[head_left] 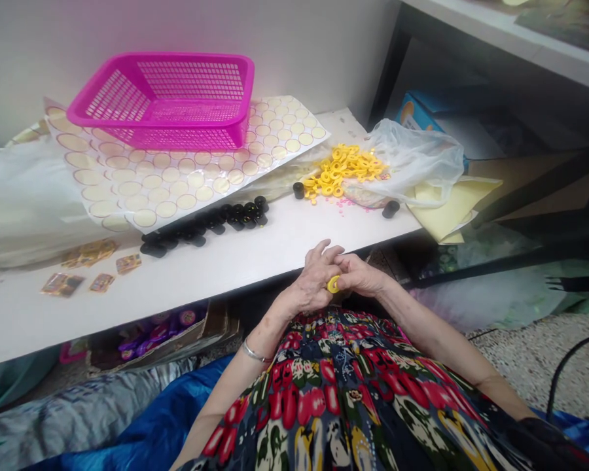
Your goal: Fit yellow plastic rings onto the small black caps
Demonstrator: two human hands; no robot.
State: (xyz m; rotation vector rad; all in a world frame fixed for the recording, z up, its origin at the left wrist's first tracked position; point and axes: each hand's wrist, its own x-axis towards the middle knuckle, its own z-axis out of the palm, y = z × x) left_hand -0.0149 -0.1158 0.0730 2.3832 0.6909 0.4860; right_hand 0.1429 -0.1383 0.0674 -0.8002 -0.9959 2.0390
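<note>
Close to my body, just off the table's front edge, my left hand (315,282) and my right hand (364,275) meet. A small yellow ring-shaped piece (333,284) is pinched between them, with the fingers of both hands around it. Beyond them on the white table lies a pile of yellow ring pieces (346,169). Single black caps stand near the pile, one at its left (298,190) and one at its right (391,209). A long cluster of black caps (211,222) sits to the left of my hands.
A pink basket (160,134) rests on sheets of round stickers (177,190). Small printed packets (62,284) lie at the left. A clear plastic bag (422,157) and yellow paper (444,209) are at the right. Beneath the table is a carton (177,343) of purple packets.
</note>
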